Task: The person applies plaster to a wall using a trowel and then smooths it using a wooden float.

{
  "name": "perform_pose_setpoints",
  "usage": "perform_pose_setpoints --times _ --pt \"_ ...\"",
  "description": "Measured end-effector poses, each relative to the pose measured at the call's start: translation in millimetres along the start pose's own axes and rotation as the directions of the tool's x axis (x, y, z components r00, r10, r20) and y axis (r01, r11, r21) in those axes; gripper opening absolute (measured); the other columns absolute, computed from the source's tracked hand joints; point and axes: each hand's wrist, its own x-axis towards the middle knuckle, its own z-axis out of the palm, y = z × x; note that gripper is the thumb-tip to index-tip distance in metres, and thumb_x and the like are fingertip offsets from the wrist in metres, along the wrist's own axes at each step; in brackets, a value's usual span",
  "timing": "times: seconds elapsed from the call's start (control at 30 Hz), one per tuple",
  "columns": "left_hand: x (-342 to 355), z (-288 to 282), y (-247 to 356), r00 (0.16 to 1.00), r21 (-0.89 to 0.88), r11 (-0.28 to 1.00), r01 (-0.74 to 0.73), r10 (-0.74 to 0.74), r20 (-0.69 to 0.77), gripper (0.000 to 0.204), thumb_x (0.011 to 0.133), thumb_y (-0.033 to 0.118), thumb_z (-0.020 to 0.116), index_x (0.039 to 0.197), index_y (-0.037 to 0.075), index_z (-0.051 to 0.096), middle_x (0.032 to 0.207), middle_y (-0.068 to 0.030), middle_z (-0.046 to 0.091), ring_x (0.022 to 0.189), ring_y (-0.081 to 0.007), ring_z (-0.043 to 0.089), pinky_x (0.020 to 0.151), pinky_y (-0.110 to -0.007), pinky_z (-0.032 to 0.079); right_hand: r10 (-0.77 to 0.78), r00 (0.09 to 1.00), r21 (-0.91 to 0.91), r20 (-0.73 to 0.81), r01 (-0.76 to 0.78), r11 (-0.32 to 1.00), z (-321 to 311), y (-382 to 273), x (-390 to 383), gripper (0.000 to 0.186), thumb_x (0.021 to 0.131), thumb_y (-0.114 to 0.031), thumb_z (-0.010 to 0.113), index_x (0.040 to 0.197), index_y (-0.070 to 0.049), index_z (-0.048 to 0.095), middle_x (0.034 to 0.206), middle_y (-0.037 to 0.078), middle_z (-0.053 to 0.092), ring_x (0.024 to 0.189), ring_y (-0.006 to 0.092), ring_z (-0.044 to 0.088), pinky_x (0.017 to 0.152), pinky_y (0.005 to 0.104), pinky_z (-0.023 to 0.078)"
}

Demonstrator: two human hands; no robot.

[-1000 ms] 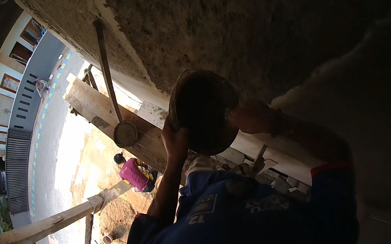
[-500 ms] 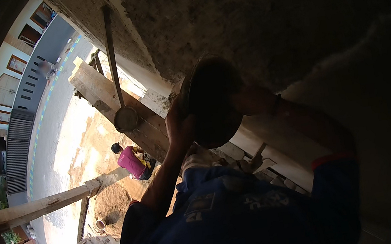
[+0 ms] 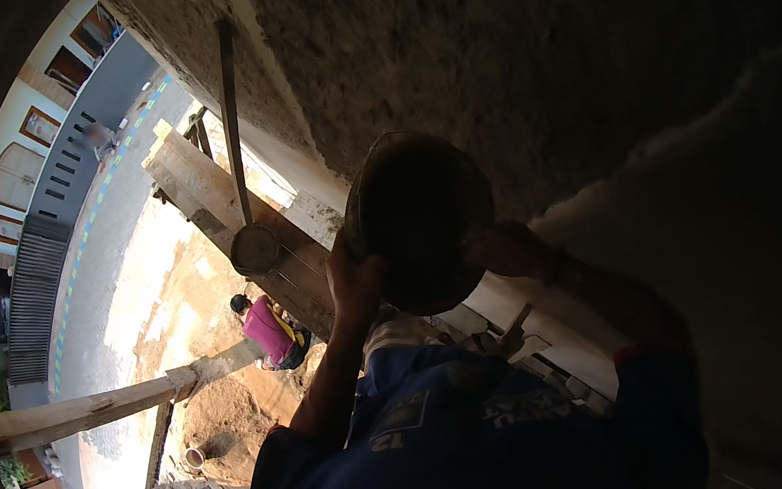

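Note:
A dark round bucket (image 3: pixel 415 200) fills the middle of my view, close under a rough concrete surface (image 3: pixel 500 26); its shadowed inside is too dark to read. My left hand (image 3: pixel 354 280) grips its left side. My right hand (image 3: pixel 498 249) is curled at its right rim; whether it holds anything inside is hidden. Just left of the bucket, a round pan (image 3: pixel 256 249) rests on a wooden plank (image 3: pixel 183 174), with a long narrow bar (image 3: pixel 232 116) rising from it against the wall.
Below, a person in a pink top (image 3: pixel 273 333) crouches beside a sand heap (image 3: pixel 215 418) and a small bucket (image 3: pixel 195 458). A wooden beam (image 3: pixel 73 418) crosses the lower left. Another person (image 3: pixel 103 146) is by the grey wall (image 3: pixel 69 156) across the paved ground.
The bucket rose and leaned over half a second ago and now sits lower again, both hands still on it. The view has shifted slightly. The person in pink has moved a little.

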Motion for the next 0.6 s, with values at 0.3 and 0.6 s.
perform_pose_setpoints --times 0.3,0.6 --pt "9 -12 20 0.997 -0.258 0.965 -0.043 0.024 -0.075 0.047 0.070 0.003 0.060 0.116 -0.003 0.055 0.095 -0.0078 0.065 0.079 -0.0139 0.061 0.067 -0.027 0.051 0.158 0.987 0.617 -0.011 -0.118 0.778 -53 9 14 0.026 0.085 -0.025 0.061 0.106 -0.010 0.059 0.100 0.010 0.061 0.086 0.0298 0.062 0.072 0.0398 0.053" --pt "-6 -66 21 0.963 -0.313 0.950 -0.015 -0.070 -0.259 0.044 0.067 0.000 0.060 0.111 -0.002 0.057 0.092 -0.0073 0.065 0.078 -0.0152 0.063 0.068 -0.028 0.052 0.152 0.964 0.263 0.217 -0.207 0.942 -225 -100 64 0.043 0.080 -0.022 0.070 0.116 -0.005 0.052 0.087 0.014 0.062 0.083 0.0243 0.062 0.073 0.0371 0.049"
